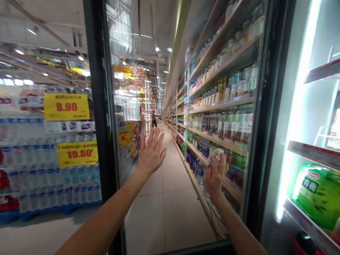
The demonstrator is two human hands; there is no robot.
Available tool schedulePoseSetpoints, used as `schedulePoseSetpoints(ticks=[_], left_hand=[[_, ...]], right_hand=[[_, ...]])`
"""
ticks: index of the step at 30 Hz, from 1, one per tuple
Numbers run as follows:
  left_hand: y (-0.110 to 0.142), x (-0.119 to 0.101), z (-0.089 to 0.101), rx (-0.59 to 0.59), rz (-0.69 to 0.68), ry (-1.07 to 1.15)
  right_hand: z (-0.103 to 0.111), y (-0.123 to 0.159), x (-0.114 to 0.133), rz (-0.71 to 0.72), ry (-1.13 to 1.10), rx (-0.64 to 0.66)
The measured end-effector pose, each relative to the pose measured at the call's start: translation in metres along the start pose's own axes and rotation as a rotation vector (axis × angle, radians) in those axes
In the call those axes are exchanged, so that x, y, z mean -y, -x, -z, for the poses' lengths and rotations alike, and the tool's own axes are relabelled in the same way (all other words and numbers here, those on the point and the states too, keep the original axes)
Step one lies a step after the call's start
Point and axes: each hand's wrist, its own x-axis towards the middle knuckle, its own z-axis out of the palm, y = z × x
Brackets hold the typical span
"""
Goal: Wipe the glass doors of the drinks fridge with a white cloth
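Note:
A glass fridge door (114,42) in a black frame (98,106) stands swung out in front of me. My left hand (151,153) lies flat against the glass, fingers stretched and spread, holding nothing. My right hand (214,174) is closed around a crumpled white cloth (217,153) and presses it to the glass near the door's right side. Both forearms reach up from the bottom of the view. Through the glass I see the shop aisle.
The lit fridge interior (300,106) is on the right, with green packs (318,194) on a shelf. Drink shelves (220,106) line the aisle's right side. Stacked water bottles with yellow price signs (66,106) stand at left. A person (153,118) stands far down the tiled aisle.

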Motion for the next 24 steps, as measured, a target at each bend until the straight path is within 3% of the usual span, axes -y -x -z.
schedulePoseSetpoints(ticks=[3,6,10,12,13,15,18,20,22,24], left_hand=[[0.006,-0.001,0.0,-0.003,-0.016,0.003],[0.016,-0.003,0.001,0.004,-0.032,-0.013],[0.028,-0.006,0.002,0.037,-0.017,-0.02],[0.031,-0.007,0.002,0.04,-0.005,-0.02],[0.032,-0.007,0.002,0.037,-0.001,-0.021],[0.032,-0.007,0.002,0.027,-0.004,-0.019],[0.032,-0.007,0.001,0.007,-0.018,-0.01],[0.032,-0.006,0.001,0.003,-0.023,-0.003],[0.033,-0.006,0.0,0.003,-0.022,0.004],[0.034,-0.006,0.0,0.008,-0.017,0.013]], right_hand=[[-0.004,0.018,0.024,0.263,-0.035,0.14],[0.0,0.018,0.009,0.333,-0.011,0.173],[0.006,-0.012,-0.038,-0.046,0.063,-0.061],[0.004,-0.026,-0.042,-0.191,0.061,-0.136],[0.003,-0.029,-0.036,-0.191,0.05,-0.138],[-0.002,-0.023,-0.01,-0.053,0.01,-0.074],[-0.008,0.005,0.039,0.293,-0.072,0.114],[-0.008,0.022,0.054,0.437,-0.101,0.222],[-0.004,0.031,0.043,0.453,-0.081,0.243],[0.004,0.028,0.011,0.343,-0.013,0.181]])
